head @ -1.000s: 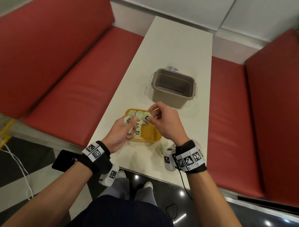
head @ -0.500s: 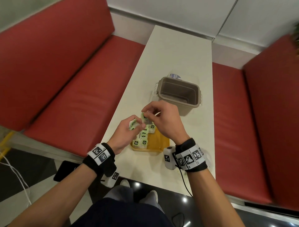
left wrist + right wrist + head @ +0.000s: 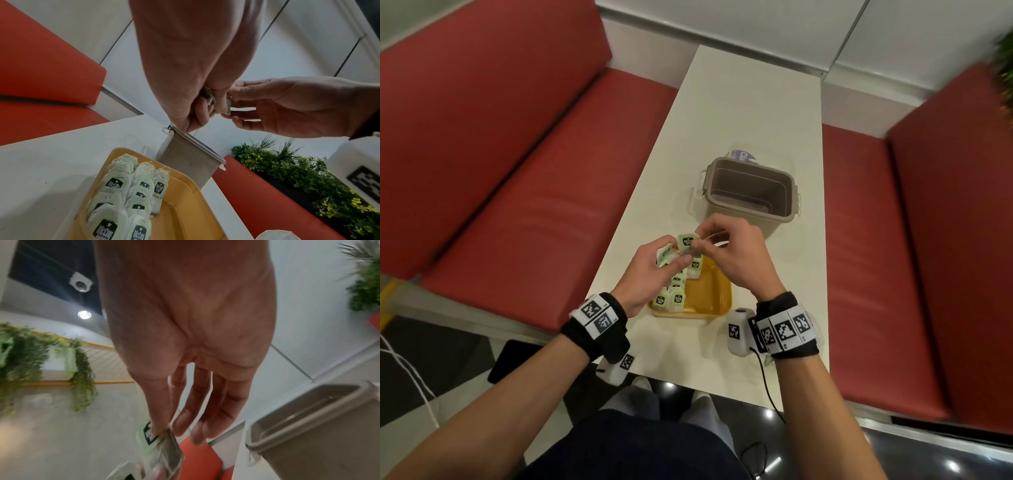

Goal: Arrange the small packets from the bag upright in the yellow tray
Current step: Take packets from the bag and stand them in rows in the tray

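Tray: the yellow tray [image 3: 717,294] sits on the white table [image 3: 753,113]; rows of packets [image 3: 131,186] stand upright along its left side, the right part bare.
Left hand: the left hand [image 3: 650,274] hangs over the tray's far left corner, fingers curled round a small bunch of loose packets [image 3: 666,255].
Right hand: the right hand [image 3: 736,257] pinches one packet [image 3: 686,241] by thumb and forefinger, the other fingers spread loose; the packet is in the air above the tray's far edge, touching the left thumb.
Bag: not made out in any view; a grey bin [image 3: 750,195] stands just beyond the tray.
Progress: judged well under way; the bunch in the left hand and the pinched packet are yet to be stood in.
Left to do: fill the bare right side, if more packets remain; count unknown.
Change: against the head view a second ago, the left hand's bunch has lifted clear of the rows, and the right hand now has one packet drawn out from it, face up to the camera.
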Demonstrator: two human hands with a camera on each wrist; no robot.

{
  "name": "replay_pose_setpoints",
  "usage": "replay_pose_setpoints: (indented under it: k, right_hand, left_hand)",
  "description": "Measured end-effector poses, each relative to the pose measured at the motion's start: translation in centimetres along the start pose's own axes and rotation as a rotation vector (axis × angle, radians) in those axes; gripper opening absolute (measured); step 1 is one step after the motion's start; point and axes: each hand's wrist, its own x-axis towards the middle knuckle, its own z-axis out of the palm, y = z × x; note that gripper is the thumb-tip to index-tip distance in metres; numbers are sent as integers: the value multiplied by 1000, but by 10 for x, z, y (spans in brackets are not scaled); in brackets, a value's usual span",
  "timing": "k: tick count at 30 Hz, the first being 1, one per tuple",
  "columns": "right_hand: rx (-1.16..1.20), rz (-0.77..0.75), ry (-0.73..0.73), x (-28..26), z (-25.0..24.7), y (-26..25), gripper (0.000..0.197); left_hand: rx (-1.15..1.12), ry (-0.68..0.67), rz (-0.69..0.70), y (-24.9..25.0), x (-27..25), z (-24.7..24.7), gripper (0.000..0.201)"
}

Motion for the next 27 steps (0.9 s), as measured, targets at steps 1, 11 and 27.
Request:
replay_pose_setpoints:
  k: [1, 11, 27]
  right_hand:
    - [33, -1, 12, 0, 0, 4, 9]
    - [-22, 280, 157, 5, 45, 68, 7]
    - [-41, 463, 86, 11, 122, 112, 16]
  left_hand:
    - [4, 14, -4, -1, 1, 2, 6]
    - [-161, 241, -160, -29, -11, 3, 32]
    - [-246, 254, -219, -43, -32, -20, 26]
